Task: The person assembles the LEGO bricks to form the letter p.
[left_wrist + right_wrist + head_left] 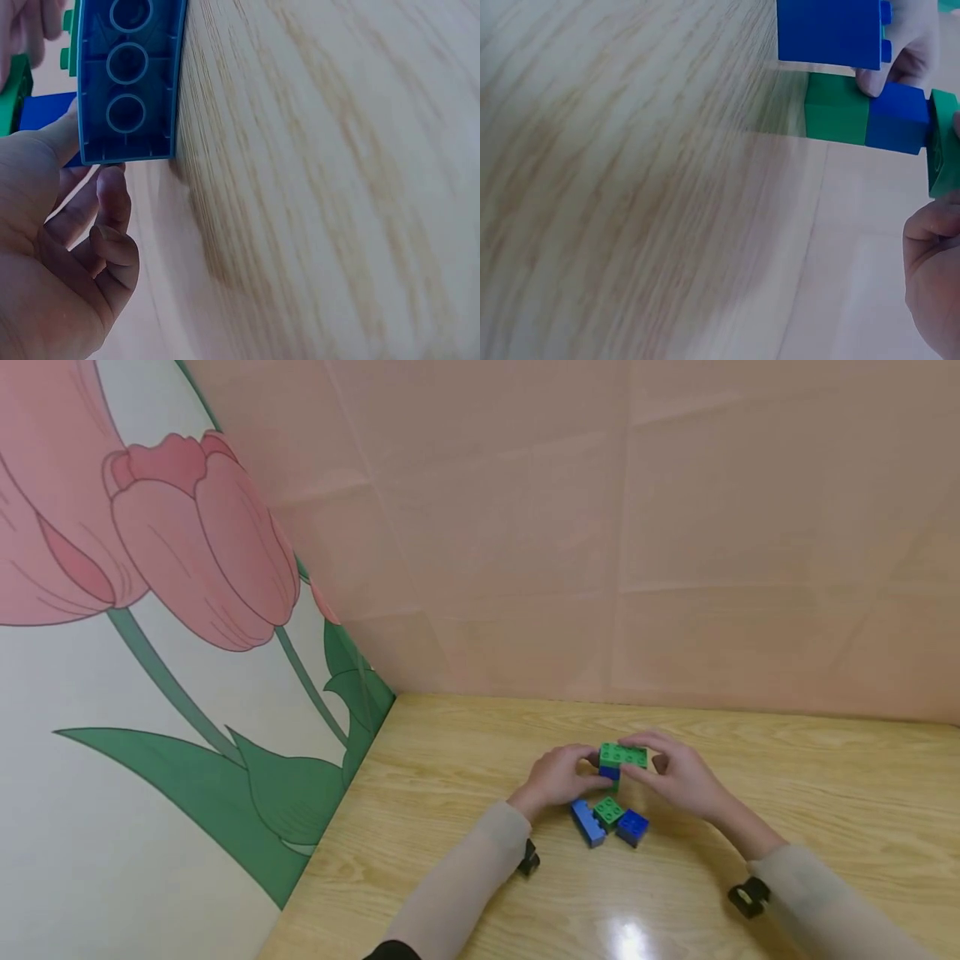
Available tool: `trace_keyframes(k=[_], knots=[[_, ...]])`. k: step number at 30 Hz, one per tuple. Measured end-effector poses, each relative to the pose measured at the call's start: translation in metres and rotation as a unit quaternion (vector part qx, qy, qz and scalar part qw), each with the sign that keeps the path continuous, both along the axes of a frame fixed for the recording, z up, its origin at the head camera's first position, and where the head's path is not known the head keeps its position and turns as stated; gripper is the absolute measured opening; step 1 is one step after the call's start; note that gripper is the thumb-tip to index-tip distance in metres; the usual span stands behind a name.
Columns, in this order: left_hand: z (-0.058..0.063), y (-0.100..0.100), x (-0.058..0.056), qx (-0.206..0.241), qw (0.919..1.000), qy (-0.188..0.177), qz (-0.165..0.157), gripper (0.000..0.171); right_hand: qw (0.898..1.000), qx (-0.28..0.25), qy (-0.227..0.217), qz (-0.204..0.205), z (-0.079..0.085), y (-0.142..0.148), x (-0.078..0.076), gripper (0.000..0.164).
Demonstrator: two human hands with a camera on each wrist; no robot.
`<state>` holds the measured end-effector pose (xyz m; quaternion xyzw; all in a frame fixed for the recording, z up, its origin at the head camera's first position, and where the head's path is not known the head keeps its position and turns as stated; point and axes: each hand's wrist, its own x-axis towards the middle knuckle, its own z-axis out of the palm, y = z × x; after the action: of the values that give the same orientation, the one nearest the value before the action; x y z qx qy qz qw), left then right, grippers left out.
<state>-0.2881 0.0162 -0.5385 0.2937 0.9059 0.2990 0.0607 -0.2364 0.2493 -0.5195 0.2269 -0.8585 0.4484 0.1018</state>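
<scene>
A small stack stands upright on the table: a green brick (836, 109) at the bottom, a blue brick (897, 118) above it, and a long studded green brick (623, 755) on top, sticking out to the right. My left hand (557, 778) pinches the stack from the left, thumb and fingers at the blue brick. With thumb and fingers, my right hand (684, 778) grips the overhanging end of the long green brick. In the right wrist view that brick sits right at the blue one, partly cut off by the frame edge.
Nearer the body lie three loose bricks: a long blue brick (587, 823) on its side, a green brick (608, 812) and a dark blue brick (632, 827). The wooden table (450, 777) meets a pink cloth wall (510, 568) behind and a tulip-printed panel (225, 693) left.
</scene>
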Motion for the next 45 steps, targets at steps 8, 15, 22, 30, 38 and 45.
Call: trace_keyframes(k=[8,15,22,30,38,45], knots=[[-0.001,0.001,-0.001,0.000,1.0000,0.001,0.001,0.030,1.000,-0.005,-0.003,-0.004,-0.004,0.000,-0.006,0.034],[-0.004,0.001,-0.002,-0.009,0.9999,0.003,0.004,0.033,1.000,-0.007,-0.008,-0.010,-0.005,-0.002,-0.007,0.034],[-0.004,0.005,-0.011,-0.009,0.9998,0.001,0.016,0.032,0.999,-0.032,-0.014,-0.003,-0.009,-0.001,-0.023,0.033],[-0.004,0.010,-0.020,-0.004,0.9996,0.001,0.028,0.035,1.000,-0.017,-0.012,0.021,-0.009,0.006,-0.042,0.030],[0.001,0.015,-0.025,-0.004,0.9993,0.003,0.038,0.035,0.998,0.025,0.008,0.054,0.001,0.013,-0.056,0.030],[0.001,0.019,-0.033,-0.005,0.9990,0.006,0.044,0.031,0.996,0.067,0.016,0.064,0.010,0.018,-0.067,0.030]])
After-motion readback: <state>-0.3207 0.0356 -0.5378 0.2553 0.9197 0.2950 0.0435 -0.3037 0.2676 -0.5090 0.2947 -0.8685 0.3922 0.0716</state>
